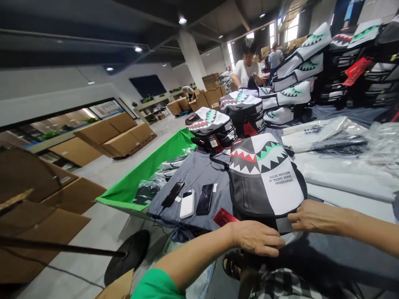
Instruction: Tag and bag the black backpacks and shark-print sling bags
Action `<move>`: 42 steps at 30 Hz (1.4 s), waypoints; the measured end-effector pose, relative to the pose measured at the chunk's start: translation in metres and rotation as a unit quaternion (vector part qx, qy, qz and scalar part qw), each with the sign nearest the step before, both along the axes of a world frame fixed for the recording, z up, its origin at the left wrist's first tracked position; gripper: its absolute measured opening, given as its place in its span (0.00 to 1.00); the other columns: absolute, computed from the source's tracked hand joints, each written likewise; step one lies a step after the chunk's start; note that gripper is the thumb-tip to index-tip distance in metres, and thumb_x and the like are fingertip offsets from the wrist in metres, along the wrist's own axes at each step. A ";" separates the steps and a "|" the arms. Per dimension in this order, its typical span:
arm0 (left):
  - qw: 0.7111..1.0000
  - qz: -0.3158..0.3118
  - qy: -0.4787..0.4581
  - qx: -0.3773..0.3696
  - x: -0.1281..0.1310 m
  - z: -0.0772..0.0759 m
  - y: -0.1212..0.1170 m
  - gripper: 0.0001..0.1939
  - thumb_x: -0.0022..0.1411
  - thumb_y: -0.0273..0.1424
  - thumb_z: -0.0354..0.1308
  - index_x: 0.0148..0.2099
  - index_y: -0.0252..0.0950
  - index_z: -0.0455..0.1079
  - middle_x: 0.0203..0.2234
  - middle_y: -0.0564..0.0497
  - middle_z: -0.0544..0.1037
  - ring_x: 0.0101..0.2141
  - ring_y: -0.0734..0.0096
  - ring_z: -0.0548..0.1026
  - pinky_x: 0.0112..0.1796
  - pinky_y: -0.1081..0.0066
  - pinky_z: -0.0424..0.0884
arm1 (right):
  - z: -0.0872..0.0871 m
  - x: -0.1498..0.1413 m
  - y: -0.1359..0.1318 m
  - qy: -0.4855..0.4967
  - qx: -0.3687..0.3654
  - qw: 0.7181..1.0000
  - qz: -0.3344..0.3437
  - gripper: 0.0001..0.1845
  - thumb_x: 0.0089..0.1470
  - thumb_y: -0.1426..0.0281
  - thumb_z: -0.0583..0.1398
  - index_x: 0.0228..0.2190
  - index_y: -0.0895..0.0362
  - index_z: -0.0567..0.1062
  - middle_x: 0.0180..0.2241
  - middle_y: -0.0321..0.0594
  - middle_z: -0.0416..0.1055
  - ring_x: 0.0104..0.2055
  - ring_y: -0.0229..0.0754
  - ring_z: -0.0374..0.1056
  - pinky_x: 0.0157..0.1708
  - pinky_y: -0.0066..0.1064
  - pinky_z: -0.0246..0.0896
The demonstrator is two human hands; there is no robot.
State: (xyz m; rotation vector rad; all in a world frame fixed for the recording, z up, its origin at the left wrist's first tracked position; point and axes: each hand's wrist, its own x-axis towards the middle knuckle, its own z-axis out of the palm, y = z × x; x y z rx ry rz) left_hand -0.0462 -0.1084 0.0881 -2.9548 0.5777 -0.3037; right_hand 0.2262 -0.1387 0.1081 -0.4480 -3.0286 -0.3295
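Note:
A black-and-white backpack (264,182) with a red and green shark-mouth print lies on the dark cloth-covered table in front of me, its printing upside down to me. My right hand (307,216) is closed on the backpack's near right edge, thumb and fingers pinched there. Along the near edge, my left hand (258,238) has its fingers bent together over the backpack's rim; their tips are partly hidden. Beside the left wrist lies a red tag (223,216). Some clear plastic (292,238) shows below the backpack, between my hands.
Left of the backpack lie a white power bank (187,204) and two dark phones (205,199). A green-lined bin (124,187) holds bagged goods. More backpacks (212,126) stand behind, and plastic bags (343,166) lie right. A co-worker (247,68) stands across the table.

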 end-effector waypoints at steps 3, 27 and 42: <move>0.998 0.043 0.020 0.032 -0.004 -0.013 0.003 0.07 0.71 0.29 0.54 0.38 0.41 0.71 0.32 0.54 0.74 0.28 0.77 0.70 0.24 0.73 0.63 | 0.005 -0.002 0.003 -0.033 -0.016 0.999 -0.012 0.15 0.52 0.87 0.58 0.27 0.54 0.69 0.23 0.27 0.62 0.17 0.36 0.48 0.18 0.36 0.31; 0.952 0.138 -0.269 0.054 -0.024 -0.057 -0.038 0.03 0.63 0.25 0.59 0.35 0.33 0.72 0.19 0.57 0.64 0.21 0.76 0.62 0.25 0.69 0.58 | -0.074 0.024 -0.050 0.172 0.161 0.968 -0.083 0.13 0.62 0.80 0.50 0.39 0.55 0.71 0.29 0.36 0.70 0.25 0.37 0.62 0.24 0.33 0.50; 0.961 0.236 -0.022 0.140 -0.053 -0.078 -0.047 0.12 0.68 0.31 0.58 0.52 0.36 0.73 0.33 0.49 0.76 0.36 0.68 0.73 0.43 0.65 0.67 | -0.105 -0.037 -0.080 0.674 -0.375 0.418 -0.480 0.34 0.41 0.36 0.64 0.31 0.54 0.73 0.28 0.37 0.72 0.30 0.43 0.67 0.32 0.32 0.64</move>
